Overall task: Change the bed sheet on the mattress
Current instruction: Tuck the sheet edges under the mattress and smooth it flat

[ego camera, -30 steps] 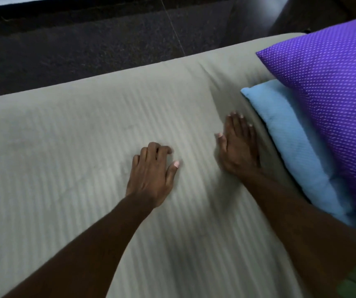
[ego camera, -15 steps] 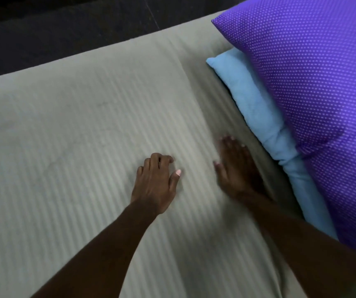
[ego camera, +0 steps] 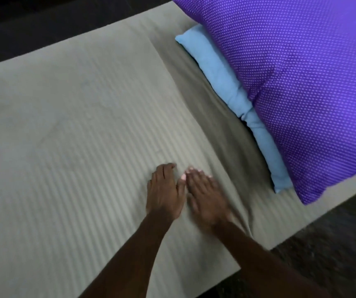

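Observation:
A pale grey-green striped bed sheet [ego camera: 69, 130] covers the mattress and fills most of the view. My left hand [ego camera: 164, 192] rests palm down on the sheet near the middle, its fingertips bent slightly. My right hand [ego camera: 205, 196] lies flat on the sheet right beside it, fingers straight, blurred by motion. A fold of sheet [ego camera: 226, 125] runs diagonally just right of my hands, with a wrinkle by my right wrist.
A large purple dotted pillow [ego camera: 301, 82] lies at the right on top of a light blue pillow [ego camera: 222, 82]. Dark floor [ego camera: 323, 254] borders the mattress at the lower right and along the top edge.
My right hand has slid left and toward me across the sheet, away from the blue pillow, and now lies beside my left hand. The view has swung right, showing more of the pillows.

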Available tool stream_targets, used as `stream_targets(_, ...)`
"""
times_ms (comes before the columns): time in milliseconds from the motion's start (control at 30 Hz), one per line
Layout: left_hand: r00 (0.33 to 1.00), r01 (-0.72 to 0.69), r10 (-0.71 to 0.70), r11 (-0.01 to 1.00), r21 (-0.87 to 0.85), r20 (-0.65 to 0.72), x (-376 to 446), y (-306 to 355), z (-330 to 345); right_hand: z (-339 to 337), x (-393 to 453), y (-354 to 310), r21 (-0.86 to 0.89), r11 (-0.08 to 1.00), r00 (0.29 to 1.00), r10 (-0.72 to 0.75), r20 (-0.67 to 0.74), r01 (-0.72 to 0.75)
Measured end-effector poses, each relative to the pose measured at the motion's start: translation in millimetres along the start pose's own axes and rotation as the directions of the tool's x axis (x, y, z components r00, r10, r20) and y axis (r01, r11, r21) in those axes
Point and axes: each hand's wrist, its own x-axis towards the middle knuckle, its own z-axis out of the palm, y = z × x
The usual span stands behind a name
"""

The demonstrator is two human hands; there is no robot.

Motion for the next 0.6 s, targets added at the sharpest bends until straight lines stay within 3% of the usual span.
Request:
stream_targets(133,0.992,-0.055,0.051,0.998,0.033,0.111,-59.7,-5.9,4.7,-41.1,-46.6,92.4,-0.116,0.973,0.979,0.195,-0.066,-0.201)
stream_targets(233,0.993,-0.042,0.038,0.999,0.034,0.109,-91.7,8.5,7.0,-47.8,-59.8,77.5,-0.058,0.933,0.930,0.347,-0.123,-0.356)
stream_targets(300,0.993,-0.044,0.040,0.999,0.026,0.113,-101.5,25.1,11.5,-31.5,-73.5,36.1,0.023,0.966,0.958,0.257,-0.124,-0.256)
stream_targets(367,0.992,-0.045,0.042,0.999,0.021,0.123,-104.3,41.8,18.6,-1.0,-95.2,-4.2,0.007,1.000,0.996,0.021,-0.084,-0.020)
stream_targets(467,0.994,-0.029,0.028,1.000,0.006,0.109,-110.4,57.0,34.5,23.3,-137.2,-10.2,-0.074,0.967,0.969,-0.241,0.064,0.245)
stream_targets(533,0.990,-0.085,0.080,0.995,0.042,0.115,-115.4,58.2,43.5,11.4,-152.1,21.6,-0.087,0.967,0.967,-0.232,0.104,0.241)
stream_targets(600,0.976,-0.174,0.159,0.980,0.094,0.152,-120.6,59.2,53.7,-3.5,-157.0,70.0,-0.141,0.978,0.988,-0.153,0.028,0.155)
